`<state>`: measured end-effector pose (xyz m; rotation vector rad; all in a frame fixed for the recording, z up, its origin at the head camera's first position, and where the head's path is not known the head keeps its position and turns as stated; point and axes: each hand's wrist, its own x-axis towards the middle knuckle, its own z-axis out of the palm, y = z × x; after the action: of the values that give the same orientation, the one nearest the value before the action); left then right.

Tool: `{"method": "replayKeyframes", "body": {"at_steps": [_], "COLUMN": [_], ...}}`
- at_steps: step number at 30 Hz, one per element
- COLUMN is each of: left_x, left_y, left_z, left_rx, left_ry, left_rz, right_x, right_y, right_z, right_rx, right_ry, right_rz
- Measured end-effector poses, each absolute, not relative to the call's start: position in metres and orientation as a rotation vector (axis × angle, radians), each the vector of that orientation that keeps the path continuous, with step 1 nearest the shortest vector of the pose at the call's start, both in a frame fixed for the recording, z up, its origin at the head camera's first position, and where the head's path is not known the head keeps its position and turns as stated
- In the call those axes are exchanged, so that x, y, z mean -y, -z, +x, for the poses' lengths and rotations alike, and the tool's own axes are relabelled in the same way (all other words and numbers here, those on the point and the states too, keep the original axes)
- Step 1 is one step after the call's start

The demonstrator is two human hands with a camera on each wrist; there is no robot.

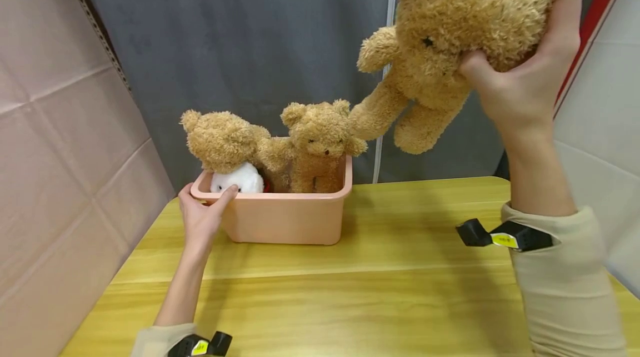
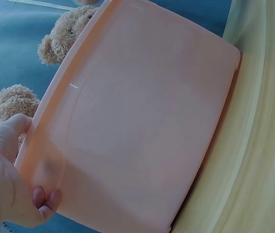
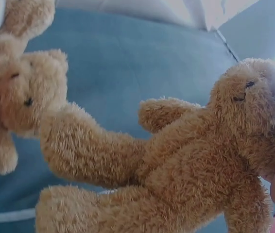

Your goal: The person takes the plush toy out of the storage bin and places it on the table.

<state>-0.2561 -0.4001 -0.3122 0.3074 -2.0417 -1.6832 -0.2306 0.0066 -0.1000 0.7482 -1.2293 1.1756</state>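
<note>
My right hand (image 1: 530, 74) grips a tan teddy bear (image 1: 465, 24) by its head, high above the right side of the table. Its body and legs (image 3: 98, 155) dangle toward the left. With my left hand (image 1: 202, 212) I hold the left front corner of a pink plastic bin (image 1: 285, 218), the thumb over the rim. Inside the bin, a second teddy bear (image 1: 320, 129) sits upright at the right, facing me. Another tan bear (image 1: 220, 140) leans at the left, its face hidden. Below it lies a white plush toy (image 1: 240, 178), mostly hidden by the bin wall.
The bin stands on a yellow wood-grain table (image 1: 350, 301) near its back edge. Behind hangs a dark grey curtain (image 1: 240, 29). A pale panelled wall (image 1: 65, 124) rises on the left, and a white one (image 1: 600, 124) on the right.
</note>
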Motion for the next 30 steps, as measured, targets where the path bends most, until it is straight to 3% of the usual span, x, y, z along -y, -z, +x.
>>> {"method": "replayKeyframes", "body": {"at_steps": [17, 30], "left_x": [0.399, 0.395], "left_y": [0.312, 0.310], "left_z": [-0.256, -0.255], "left_rx": [1.989, 1.986], "left_ry": [1.709, 1.714], "left_rz": [0.318, 0.346], "right_x": [-0.043, -0.050], "right_y": [0.163, 0.208], "right_z": [-0.278, -0.303], "right_rx": [1.788, 2.226], "right_ry": [-1.210, -1.314], "right_rz": [0.559, 0.606]}}
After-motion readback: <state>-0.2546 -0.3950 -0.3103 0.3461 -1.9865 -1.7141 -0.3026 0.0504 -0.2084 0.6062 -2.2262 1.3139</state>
